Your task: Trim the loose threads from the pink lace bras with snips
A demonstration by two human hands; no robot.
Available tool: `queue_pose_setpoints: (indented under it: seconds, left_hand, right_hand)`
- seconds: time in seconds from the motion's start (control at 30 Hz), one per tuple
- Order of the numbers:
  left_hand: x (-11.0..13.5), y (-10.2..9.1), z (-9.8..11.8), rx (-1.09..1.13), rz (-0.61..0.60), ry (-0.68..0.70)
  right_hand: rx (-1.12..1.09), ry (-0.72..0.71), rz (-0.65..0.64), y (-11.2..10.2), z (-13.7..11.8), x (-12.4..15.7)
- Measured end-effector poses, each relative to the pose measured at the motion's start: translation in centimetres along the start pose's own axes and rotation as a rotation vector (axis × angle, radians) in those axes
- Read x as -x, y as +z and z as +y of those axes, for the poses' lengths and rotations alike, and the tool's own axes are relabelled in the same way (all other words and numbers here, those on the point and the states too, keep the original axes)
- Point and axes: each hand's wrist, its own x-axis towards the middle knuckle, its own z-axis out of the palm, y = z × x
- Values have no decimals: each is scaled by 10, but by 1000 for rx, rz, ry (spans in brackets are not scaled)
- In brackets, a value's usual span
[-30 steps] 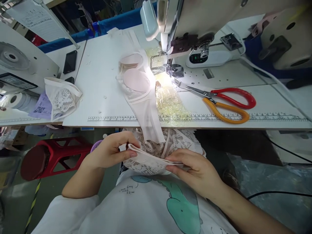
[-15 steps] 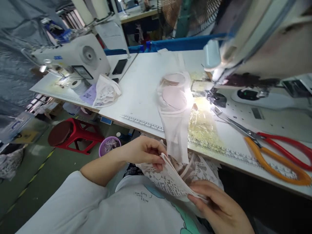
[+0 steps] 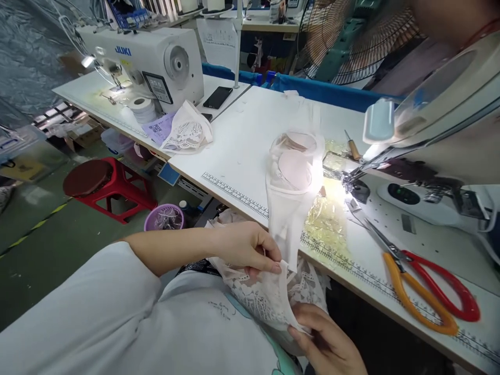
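Over my lap lies a white lace bra piece [image 3: 261,297]. My left hand [image 3: 250,250] pinches its upper edge between thumb and fingers, close to the table's front edge. Lower down and to the right, my right hand [image 3: 320,333] grips the same edge, so the strip between the hands is held fairly straight. Just beyond, a pale bra part with a moulded cup [image 3: 295,169] rests on the table, its thin band hanging over the front edge toward my left hand. Some of the lace is hidden behind my fingers.
A lit sewing machine [image 3: 429,151] stands at the right, with orange-and-red scissors [image 3: 417,281] before it. Left are a second sewing machine [image 3: 144,67], a lace cup [image 3: 188,130] and a phone [image 3: 217,97]. A red stool [image 3: 111,187] and purple basket [image 3: 150,221] are below.
The view has shifted, with the table things now sitting further right. Both hands keep hold of the lace edge, which has turned to a steeper angle, and they are slightly closer together.
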Motion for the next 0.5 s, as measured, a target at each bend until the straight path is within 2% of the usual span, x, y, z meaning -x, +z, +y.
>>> queue_pose_setpoints:
  seconds: [0.13,0.2,0.37,0.5]
  left_hand:
    - [-4,13,6,-442,229,379]
    - [-5,20,11,-568,276,462]
    - [-1,26,16,-765,272,491]
    - [6,18,11,-629,170,635]
  right_hand:
    - [81,-54,26,-2,-2,-3]
    - [133,-62,55,-4,-1,-4]
    - [218,-83,244,-9,0,0]
    - [409,-195,482,-10,-23,5]
